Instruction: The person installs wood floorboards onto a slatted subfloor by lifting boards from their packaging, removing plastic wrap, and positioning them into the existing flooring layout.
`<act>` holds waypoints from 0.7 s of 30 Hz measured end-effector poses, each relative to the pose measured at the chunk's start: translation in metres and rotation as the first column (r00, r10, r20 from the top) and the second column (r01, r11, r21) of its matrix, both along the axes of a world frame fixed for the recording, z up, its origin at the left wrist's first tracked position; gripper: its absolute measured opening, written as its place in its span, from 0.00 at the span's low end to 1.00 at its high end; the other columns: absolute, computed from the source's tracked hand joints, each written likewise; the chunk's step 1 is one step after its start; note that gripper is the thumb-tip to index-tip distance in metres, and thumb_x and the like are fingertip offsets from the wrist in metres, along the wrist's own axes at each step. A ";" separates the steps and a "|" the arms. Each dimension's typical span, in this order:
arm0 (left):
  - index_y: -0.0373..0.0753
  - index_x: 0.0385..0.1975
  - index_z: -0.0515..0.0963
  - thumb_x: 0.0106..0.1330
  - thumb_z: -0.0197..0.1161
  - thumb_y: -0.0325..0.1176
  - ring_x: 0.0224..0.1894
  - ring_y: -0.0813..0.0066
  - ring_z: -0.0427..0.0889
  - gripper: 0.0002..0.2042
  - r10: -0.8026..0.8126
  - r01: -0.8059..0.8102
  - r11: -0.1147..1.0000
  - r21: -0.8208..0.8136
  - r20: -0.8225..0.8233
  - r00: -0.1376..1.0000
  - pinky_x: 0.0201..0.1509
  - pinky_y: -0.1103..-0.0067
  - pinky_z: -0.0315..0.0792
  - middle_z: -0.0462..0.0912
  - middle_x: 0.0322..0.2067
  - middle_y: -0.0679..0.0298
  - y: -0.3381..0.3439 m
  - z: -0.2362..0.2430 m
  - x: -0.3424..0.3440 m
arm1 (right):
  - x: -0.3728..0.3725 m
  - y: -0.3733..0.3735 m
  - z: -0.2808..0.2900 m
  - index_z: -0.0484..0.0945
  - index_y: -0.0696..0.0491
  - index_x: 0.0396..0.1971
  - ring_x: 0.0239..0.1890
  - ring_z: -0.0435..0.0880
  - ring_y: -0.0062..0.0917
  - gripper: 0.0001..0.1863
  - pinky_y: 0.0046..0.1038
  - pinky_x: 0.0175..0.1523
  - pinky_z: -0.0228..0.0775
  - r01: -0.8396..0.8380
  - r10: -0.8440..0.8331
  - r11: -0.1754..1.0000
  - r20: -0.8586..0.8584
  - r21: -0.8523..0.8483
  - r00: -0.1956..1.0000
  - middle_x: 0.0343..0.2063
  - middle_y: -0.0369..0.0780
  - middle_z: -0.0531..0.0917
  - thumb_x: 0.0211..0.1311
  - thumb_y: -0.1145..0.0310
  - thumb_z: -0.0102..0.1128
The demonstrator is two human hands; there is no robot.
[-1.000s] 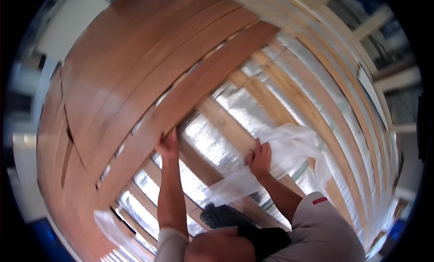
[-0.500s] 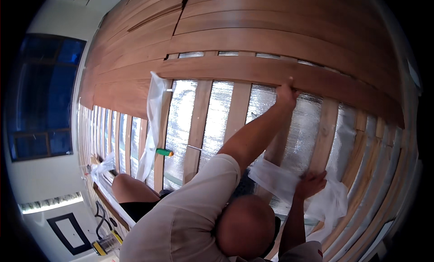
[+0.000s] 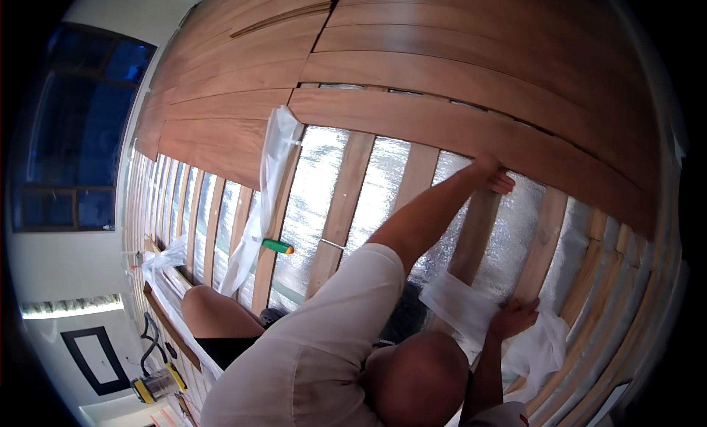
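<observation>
My left hand is at the lower edge of a long reddish-brown board, fingers extended side by side over the foil beside it. A narrow broken gap separates this board from the laid boards above. Lower right, my right hand rests with loosely bent, parted fingers on a pale joist beside crumpled translucent sheeting. Another translucent strip hangs from the board's left end. A green-handled tool lies on the foil near it.
Laid boards cover the upper area, with thin offcuts on them. Parallel joists and foil continue left and right. At lower left are a yellow-and-black vacuum with hose, and a black-framed panel. A dark window is at left.
The view swung round over the last second. Since half a second ago, the gap above the board has narrowed, and my left hand's fingers have slipped from gripping its edge to stretching out below it.
</observation>
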State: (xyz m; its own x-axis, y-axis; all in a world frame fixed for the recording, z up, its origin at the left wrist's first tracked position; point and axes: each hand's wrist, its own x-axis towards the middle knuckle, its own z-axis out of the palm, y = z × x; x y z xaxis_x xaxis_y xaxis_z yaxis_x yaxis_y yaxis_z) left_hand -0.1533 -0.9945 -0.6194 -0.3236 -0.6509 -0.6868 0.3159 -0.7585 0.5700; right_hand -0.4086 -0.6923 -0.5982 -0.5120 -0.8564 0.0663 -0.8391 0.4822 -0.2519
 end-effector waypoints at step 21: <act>0.38 0.65 0.61 0.48 0.72 0.48 0.69 0.45 0.55 0.44 0.414 0.921 0.386 -0.043 0.901 -0.132 0.72 0.63 0.52 0.60 0.64 0.42 0.035 0.038 0.357 | -0.003 -0.004 -0.024 0.63 0.62 0.62 0.48 0.69 0.51 0.30 0.46 0.56 0.60 -0.032 0.035 0.999 -0.133 0.026 0.991 0.45 0.58 0.72 0.68 0.56 0.41</act>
State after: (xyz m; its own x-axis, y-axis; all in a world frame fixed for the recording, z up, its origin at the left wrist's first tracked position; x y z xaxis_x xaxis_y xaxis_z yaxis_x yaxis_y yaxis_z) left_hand 0.2037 -0.9597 -0.5811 -0.3058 -0.9515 0.0336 -0.9489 0.3075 0.0707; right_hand -0.4117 -0.6959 -0.6226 -0.4710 -0.8750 0.1117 -0.8802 0.4577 -0.1258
